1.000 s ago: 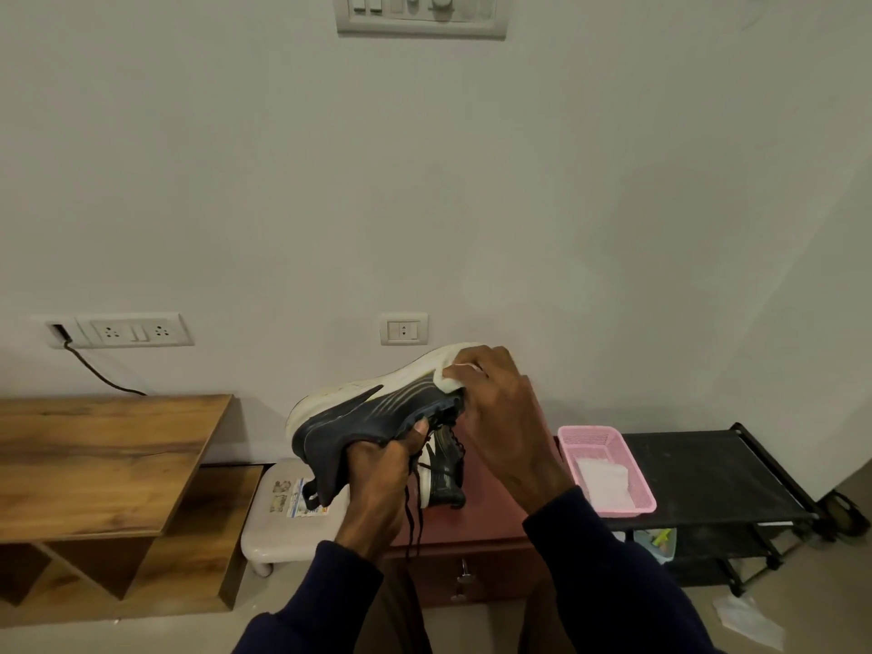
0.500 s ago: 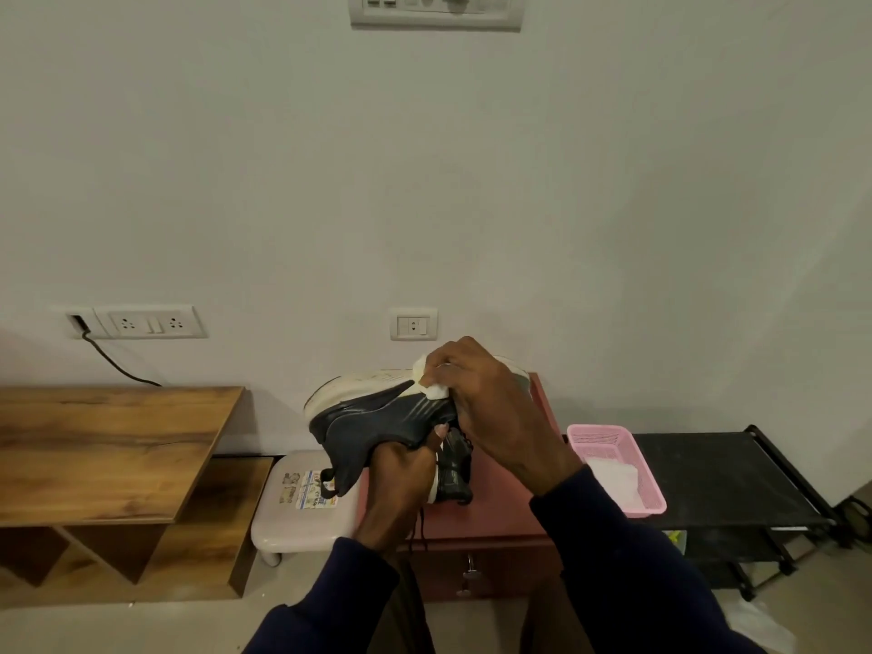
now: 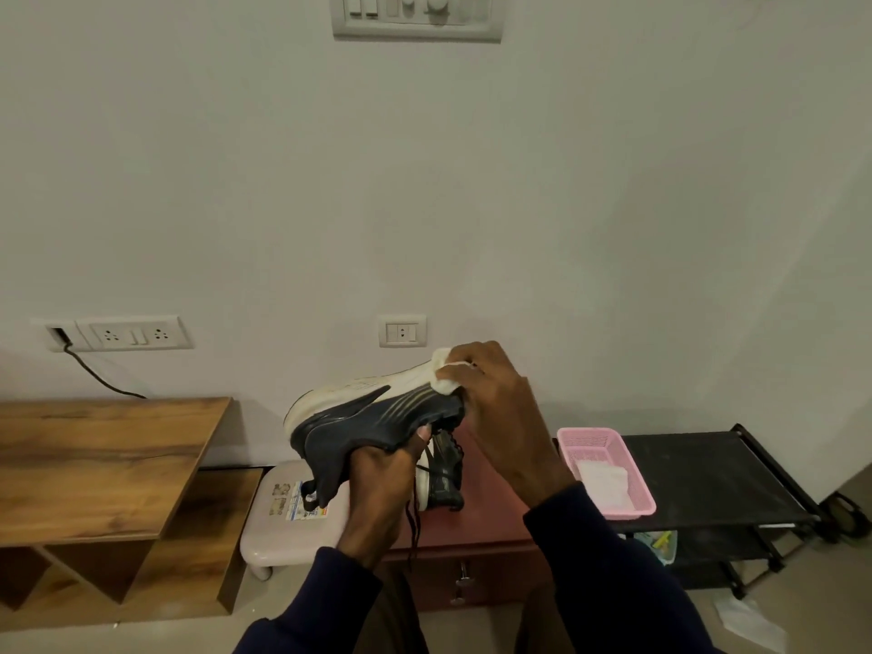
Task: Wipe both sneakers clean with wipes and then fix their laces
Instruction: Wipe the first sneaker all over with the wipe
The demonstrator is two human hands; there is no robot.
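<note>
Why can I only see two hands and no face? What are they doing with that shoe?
The camera sits on the person's head and looks down, so you see only their own arms. There is no machine here. The left hand grips a dark sneaker tipped on its side. The right hand presses a white wipe against its white sole. A second sneaker rests on the reddish cabinet behind. To the right, a pink basket holds more wipes.
</note>
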